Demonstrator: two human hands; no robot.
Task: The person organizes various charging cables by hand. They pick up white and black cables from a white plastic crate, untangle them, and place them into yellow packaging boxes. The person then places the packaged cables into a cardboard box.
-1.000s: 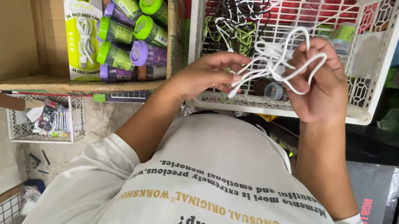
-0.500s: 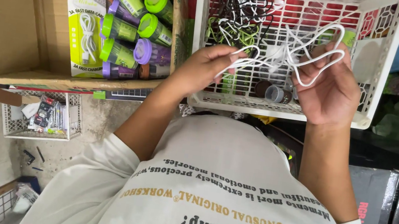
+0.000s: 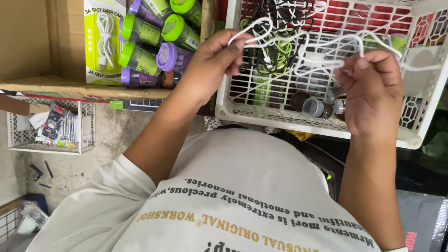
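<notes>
A tangled white cable (image 3: 314, 47) is stretched between my two hands above a white plastic crate (image 3: 332, 126). My left hand (image 3: 213, 64) pinches one end of it near the crate's left wall. My right hand (image 3: 373, 93) grips the other part, with loops trailing off toward the crate's right side. In the crate lie black, white and green cables (image 3: 277, 17) and a few small round dark parts (image 3: 311, 105).
A cardboard box (image 3: 13, 20) at left holds several green- and purple-capped cylinders (image 3: 155, 31) and a packaged white cable (image 3: 101, 31). A small white basket (image 3: 50, 128) of odds and ends sits on the concrete floor. Black boxes (image 3: 446, 233) stand at right.
My hands have moved apart and the bunched white cable has been drawn out between them. My left hand has risen toward the crate's left wall.
</notes>
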